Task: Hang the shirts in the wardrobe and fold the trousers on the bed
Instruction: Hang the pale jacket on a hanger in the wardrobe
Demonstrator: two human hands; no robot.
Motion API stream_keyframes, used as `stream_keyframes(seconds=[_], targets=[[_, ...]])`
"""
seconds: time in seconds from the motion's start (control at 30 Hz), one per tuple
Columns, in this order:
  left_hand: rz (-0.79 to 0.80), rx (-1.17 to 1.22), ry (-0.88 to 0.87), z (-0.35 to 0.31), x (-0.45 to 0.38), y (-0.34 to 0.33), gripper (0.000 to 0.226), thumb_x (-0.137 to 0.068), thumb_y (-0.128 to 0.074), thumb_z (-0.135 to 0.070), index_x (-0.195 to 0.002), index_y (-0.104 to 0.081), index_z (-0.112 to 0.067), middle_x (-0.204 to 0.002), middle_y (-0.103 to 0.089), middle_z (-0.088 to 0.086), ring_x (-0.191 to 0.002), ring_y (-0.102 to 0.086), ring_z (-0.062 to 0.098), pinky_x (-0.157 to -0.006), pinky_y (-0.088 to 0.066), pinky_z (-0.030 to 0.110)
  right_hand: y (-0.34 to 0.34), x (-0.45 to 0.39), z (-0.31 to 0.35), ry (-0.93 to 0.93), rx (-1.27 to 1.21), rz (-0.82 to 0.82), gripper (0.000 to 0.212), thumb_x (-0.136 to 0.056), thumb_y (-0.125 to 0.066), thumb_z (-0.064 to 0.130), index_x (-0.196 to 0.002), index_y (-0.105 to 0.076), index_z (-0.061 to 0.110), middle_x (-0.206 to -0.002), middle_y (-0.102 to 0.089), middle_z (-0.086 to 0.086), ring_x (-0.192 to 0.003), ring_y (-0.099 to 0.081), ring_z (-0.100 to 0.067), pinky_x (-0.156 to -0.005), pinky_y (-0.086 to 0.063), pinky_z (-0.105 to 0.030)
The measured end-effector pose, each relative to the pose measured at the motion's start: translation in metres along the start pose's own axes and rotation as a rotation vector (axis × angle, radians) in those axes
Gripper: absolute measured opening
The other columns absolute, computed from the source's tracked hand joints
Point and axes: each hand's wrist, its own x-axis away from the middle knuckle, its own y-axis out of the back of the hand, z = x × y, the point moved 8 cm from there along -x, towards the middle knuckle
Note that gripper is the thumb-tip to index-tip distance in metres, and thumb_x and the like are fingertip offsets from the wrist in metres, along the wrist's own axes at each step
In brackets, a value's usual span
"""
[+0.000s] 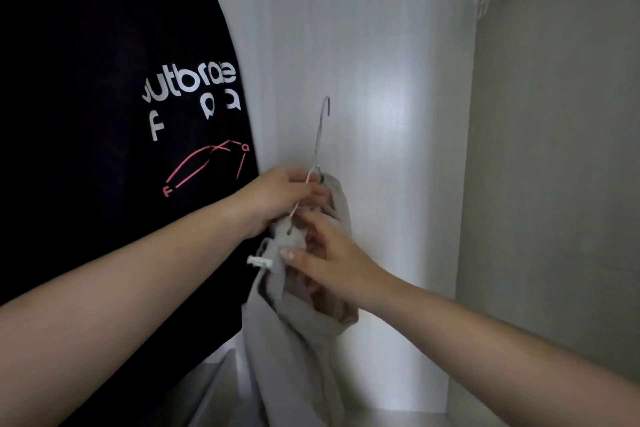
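A grey shirt (294, 350) hangs bunched from a thin white wire hanger (320, 135) inside the wardrobe, its hook pointing up and free of any rail. My left hand (277, 194) grips the hanger's neck and the shirt's collar. My right hand (329, 263) pinches the grey fabric just below, fingers tucked into the cloth. A white clip or tag (258, 262) sticks out at the shirt's left edge. To the left a black T-shirt (104, 114) with white lettering and a pink car drawing hangs from the top.
The white back wall of the wardrobe (363, 80) is right behind the hanger. A grey side wall (554, 149) closes the right, with a white wire rack bracket (485, 5) near its top. A white shelf surface (221, 374) lies low.
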Motion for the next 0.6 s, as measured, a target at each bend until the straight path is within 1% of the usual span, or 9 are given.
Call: stream_keyframes(seconds=[0.07,0.13,0.23,0.3,0.37,0.4,0.43,0.5,0.6], targets=[[-0.052,-0.068,-0.016,-0.003,0.002,0.015,0.014,-0.095,-0.052,-0.003,-0.101,-0.062,-0.011,-0.086,-0.069,0.001,-0.064,-0.064,0.006,-0.058,-0.055,0.017,0.000,0.011,-0.013,0.023,0.093,0.074,0.080,-0.077,-0.068,0.044,-0.144,-0.028,0.030,-0.113,-0.056,0.015,-0.093,-0.062,-0.007,-0.087,-0.052,-0.029],[-0.117,-0.133,-0.045,-0.005,0.002,0.032,0.017,-0.098,-0.048,-0.006,-0.109,-0.059,-0.012,-0.085,-0.069,-0.004,-0.051,-0.057,0.000,-0.053,-0.051,0.017,0.005,0.025,-0.035,0.027,0.307,0.121,0.088,-0.075,-0.070,0.049,-0.146,-0.019,0.036,-0.119,-0.055,0.009,-0.094,-0.060,-0.003,-0.088,-0.050,-0.024],[-0.166,-0.264,-0.110,-0.014,0.002,0.050,0.021,-0.100,-0.045,-0.009,-0.116,-0.058,-0.014,-0.087,-0.067,-0.004,-0.042,-0.047,-0.002,-0.045,-0.043,0.016,0.003,0.043,-0.064,0.093,0.689,0.270,0.080,-0.081,-0.066,0.049,-0.146,-0.025,0.028,-0.139,-0.043,0.003,-0.120,-0.046,-0.008,-0.100,-0.038,-0.022],[-0.180,-0.399,-0.152,-0.021,0.002,0.057,0.022,-0.100,-0.045,-0.012,-0.117,-0.058,-0.017,-0.088,-0.068,-0.006,-0.043,-0.044,-0.001,-0.044,-0.038,0.017,-0.008,0.047,-0.076,0.116,0.807,0.393,0.079,-0.081,-0.063,0.052,-0.146,-0.026,0.026,-0.144,-0.039,0.003,-0.127,-0.041,-0.013,-0.106,-0.034,-0.028],[-0.209,-0.453,-0.168,-0.026,0.000,0.066,0.024,-0.100,-0.045,-0.013,-0.118,-0.059,-0.017,-0.087,-0.068,-0.007,-0.045,-0.042,0.000,-0.042,-0.035,0.014,-0.019,0.049,-0.082,0.136,0.857,0.480,0.078,-0.079,-0.061,0.057,-0.143,-0.026,0.029,-0.144,-0.041,0.005,-0.129,-0.040,-0.017,-0.109,-0.029,-0.034],[-0.230,-0.462,-0.173,-0.028,-0.001,0.071,0.024,-0.100,-0.045,-0.013,-0.119,-0.059,-0.016,-0.086,-0.068,-0.007,-0.046,-0.042,0.001,-0.041,-0.034,0.012,-0.022,0.050,-0.084,0.145,0.893,0.505,0.075,-0.078,-0.060,0.057,-0.140,-0.027,0.029,-0.141,-0.044,0.003,-0.127,-0.042,-0.020,-0.106,-0.029,-0.034],[-0.249,-0.479,-0.174,-0.029,-0.002,0.077,0.024,-0.100,-0.045,-0.012,-0.119,-0.059,-0.015,-0.086,-0.067,-0.006,-0.048,-0.042,0.003,-0.039,-0.033,0.010,-0.024,0.051,-0.087,0.136,0.939,0.520,0.070,-0.079,-0.060,0.055,-0.136,-0.030,0.027,-0.135,-0.050,0.001,-0.122,-0.047,-0.024,-0.100,-0.031,-0.031],[-0.264,-0.522,-0.162,-0.027,-0.003,0.086,0.025,-0.099,-0.044,-0.010,-0.120,-0.059,-0.013,-0.087,-0.067,-0.002,-0.047,-0.042,0.002,-0.037,-0.032,0.009,-0.019,0.049,-0.088,0.098,1.007,0.511,0.057,-0.082,-0.060,0.049,-0.128,-0.040,0.022,-0.121,-0.059,-0.004,-0.108,-0.056,-0.028,-0.081,-0.035,-0.027],[-0.262,-0.520,-0.108,-0.015,-0.003,0.100,0.026,-0.099,-0.043,-0.006,-0.119,-0.058,-0.010,-0.084,-0.066,-0.001,-0.036,-0.042,-0.002,-0.035,-0.030,0.008,-0.002,0.040,-0.079,0.062,1.036,0.521,0.037,-0.086,-0.054,0.042,-0.107,-0.059,0.012,-0.105,-0.065,-0.009,-0.095,-0.062,-0.028,-0.074,-0.045,-0.029]])
